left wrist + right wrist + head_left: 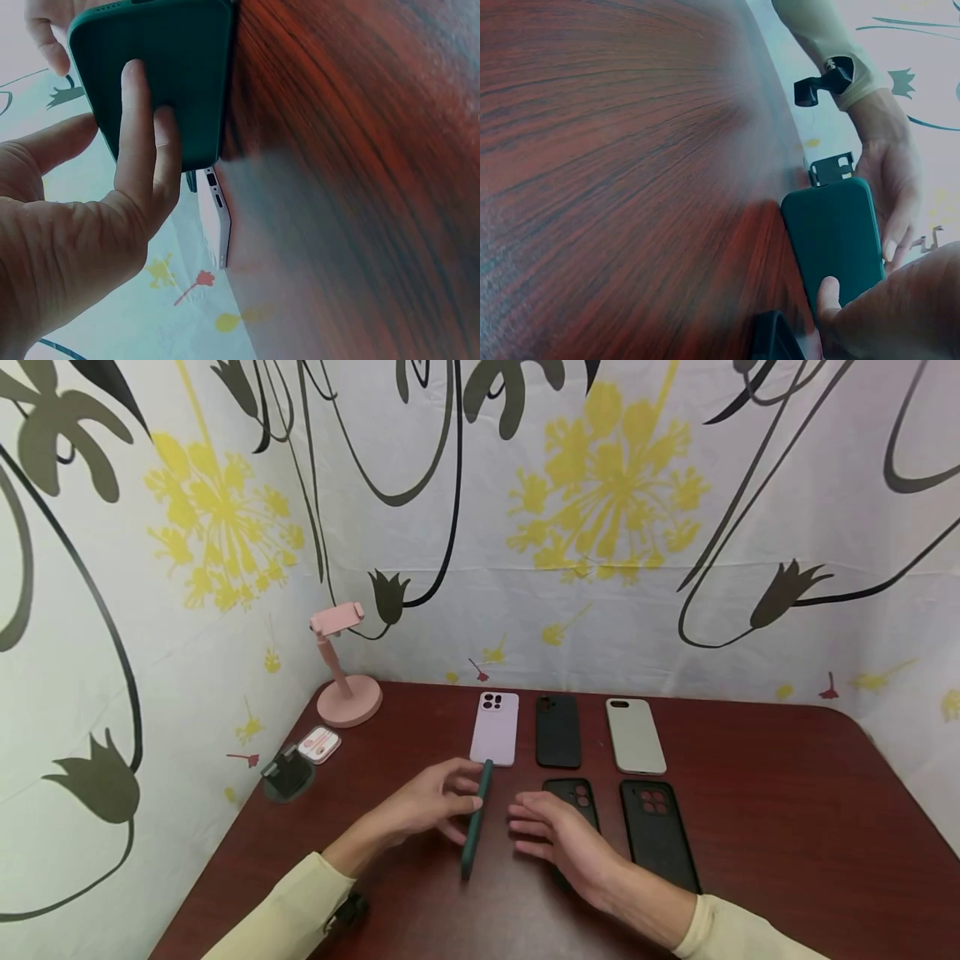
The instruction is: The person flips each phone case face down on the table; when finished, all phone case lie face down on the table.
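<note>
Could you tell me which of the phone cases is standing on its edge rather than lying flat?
The dark green case, held on edge between the left hand and right hand; the other five lie flat on the table.

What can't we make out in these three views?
- Black case under the right hand: head view, lower part hidden by the hand.
- Green phone: head view, standing on edge, its faces unseen; left hand touches it.
- Small white-pink item: head view, too small to identify.
</note>
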Demonstrator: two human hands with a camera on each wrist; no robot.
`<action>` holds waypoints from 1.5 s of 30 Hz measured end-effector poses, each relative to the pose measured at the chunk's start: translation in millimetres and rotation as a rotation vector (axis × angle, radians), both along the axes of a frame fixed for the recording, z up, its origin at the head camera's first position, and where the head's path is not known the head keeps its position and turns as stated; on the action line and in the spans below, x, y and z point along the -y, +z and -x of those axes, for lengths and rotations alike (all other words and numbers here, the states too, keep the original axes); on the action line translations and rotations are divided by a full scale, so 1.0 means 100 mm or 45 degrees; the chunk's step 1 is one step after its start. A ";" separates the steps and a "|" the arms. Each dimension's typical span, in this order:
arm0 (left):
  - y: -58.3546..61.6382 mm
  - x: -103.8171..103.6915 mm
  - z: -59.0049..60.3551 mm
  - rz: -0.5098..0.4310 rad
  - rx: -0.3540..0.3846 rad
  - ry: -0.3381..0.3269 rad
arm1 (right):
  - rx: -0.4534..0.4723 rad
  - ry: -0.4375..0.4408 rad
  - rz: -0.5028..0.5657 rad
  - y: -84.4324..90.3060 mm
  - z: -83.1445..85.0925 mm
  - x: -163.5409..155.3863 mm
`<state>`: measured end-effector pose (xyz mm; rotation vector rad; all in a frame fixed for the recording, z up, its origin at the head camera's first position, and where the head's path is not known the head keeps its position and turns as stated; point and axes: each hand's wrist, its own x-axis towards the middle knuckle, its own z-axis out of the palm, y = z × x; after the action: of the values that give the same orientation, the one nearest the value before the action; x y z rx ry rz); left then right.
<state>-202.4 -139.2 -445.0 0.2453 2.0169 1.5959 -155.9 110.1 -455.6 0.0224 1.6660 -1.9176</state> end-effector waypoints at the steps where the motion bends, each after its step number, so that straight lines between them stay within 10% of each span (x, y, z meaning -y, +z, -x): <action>1: 0.00 0.01 0.00 -0.006 0.005 -0.001 | 0.002 -0.006 -0.002 -0.01 0.00 0.01; 45: -0.04 0.11 -0.05 -0.132 0.039 -0.082 | 0.092 -0.087 0.045 -0.13 0.02 0.21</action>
<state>-197.1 -150.2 -448.8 0.3198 1.8867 1.6561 -158.3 89.4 -468.5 0.1346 1.6017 -1.9726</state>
